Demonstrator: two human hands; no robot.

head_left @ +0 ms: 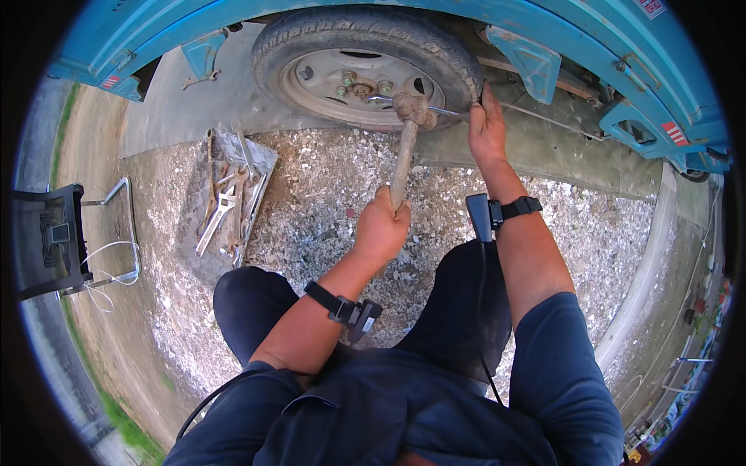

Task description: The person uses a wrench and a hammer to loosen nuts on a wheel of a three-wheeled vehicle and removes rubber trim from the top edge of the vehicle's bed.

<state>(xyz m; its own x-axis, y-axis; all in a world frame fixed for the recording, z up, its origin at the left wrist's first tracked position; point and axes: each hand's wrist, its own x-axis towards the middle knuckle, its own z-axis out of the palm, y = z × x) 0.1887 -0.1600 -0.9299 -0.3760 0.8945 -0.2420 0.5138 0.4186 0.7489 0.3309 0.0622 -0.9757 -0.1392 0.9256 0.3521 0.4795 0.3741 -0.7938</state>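
My left hand is wrapped around the wooden handle of a hammer. Its blunt, dirt-caked head is up at the wheel, in front of the shaft of a metal wrench. This wrench runs from the nuts near the hub to my right hand, which holds its outer end beside the tyre's right edge; part of the grip is hidden. The wheel has a worn black tyre, a dusty pale rim and several greenish nuts around a rusty hub.
A metal tray with several wrenches, one an adjustable wrench, lies on gravelly ground to the left. A blue vehicle body with hanging brackets spans the far side. At far left stands a black chair with a white cable.
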